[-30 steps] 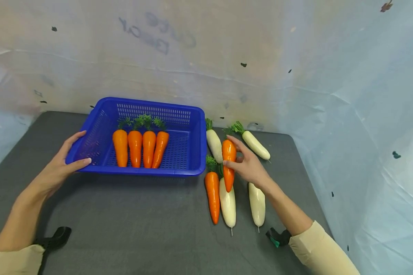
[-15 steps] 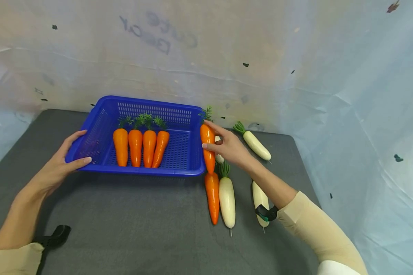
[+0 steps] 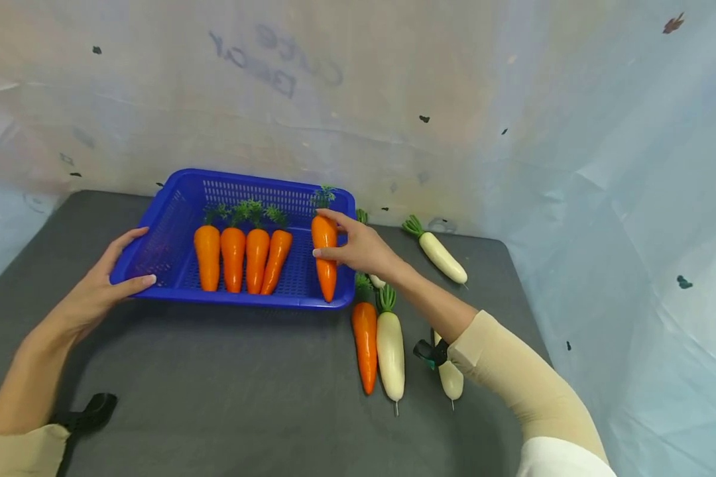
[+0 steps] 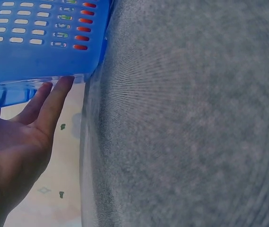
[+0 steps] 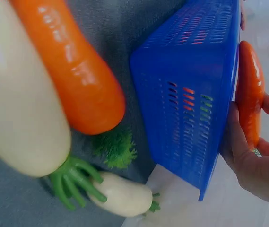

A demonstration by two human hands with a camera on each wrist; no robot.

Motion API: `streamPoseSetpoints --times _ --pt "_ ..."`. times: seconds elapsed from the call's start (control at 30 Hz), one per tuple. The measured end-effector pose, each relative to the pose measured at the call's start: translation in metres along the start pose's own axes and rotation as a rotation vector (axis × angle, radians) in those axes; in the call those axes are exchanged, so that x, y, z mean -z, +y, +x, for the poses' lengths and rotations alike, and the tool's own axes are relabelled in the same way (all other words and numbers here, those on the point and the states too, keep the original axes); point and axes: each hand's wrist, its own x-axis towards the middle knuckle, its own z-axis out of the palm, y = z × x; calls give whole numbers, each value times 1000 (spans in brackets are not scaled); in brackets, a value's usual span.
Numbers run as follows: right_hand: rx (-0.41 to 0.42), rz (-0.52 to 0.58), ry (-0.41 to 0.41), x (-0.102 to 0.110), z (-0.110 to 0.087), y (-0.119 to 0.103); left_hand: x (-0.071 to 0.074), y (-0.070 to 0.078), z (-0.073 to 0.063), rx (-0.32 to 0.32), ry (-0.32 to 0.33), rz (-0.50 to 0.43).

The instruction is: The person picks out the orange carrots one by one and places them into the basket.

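Observation:
My left hand (image 3: 109, 278) grips the left end of the blue plastic basket (image 3: 256, 300), thumb over the front corner; in the left wrist view its fingertips touch the basket's edge (image 4: 35, 66). With thumb and fingers my right hand (image 3: 366, 250) pinches an orange carrot (image 3: 324, 232) with green leaves. This carrot hangs tip down over the right part of the basket, and in the right wrist view it shows above the rim. Inside, several carrots (image 3: 233, 258) lie side by side, leaves toward the back. The basket's right wall is partly hidden by my right hand.
Right of the basket, a loose carrot (image 3: 365, 348) lies beside a white radish (image 3: 390, 354) on the dark grey table (image 3: 244, 397). Another radish (image 3: 443, 257) lies farther back, and one (image 3: 451, 377) is partly under my right forearm. A plastic sheet (image 3: 358, 99) hangs behind.
My right hand has carried the carrot leftward from above the radishes, past the basket's right rim, to over its inside. The left hand has kept its hold on the basket.

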Motion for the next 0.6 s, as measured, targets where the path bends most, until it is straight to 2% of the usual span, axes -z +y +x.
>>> streamPoseSetpoints --times 0.23,0.37,0.6 --pt "-22 -13 19 -17 25 -6 0 1 2 21 -3 -39" --pt "-45 -60 51 -28 34 -9 0 3 2 30 -4 -33" --pt "-98 -1 85 -49 46 -14 1 3 0 28 -12 8"
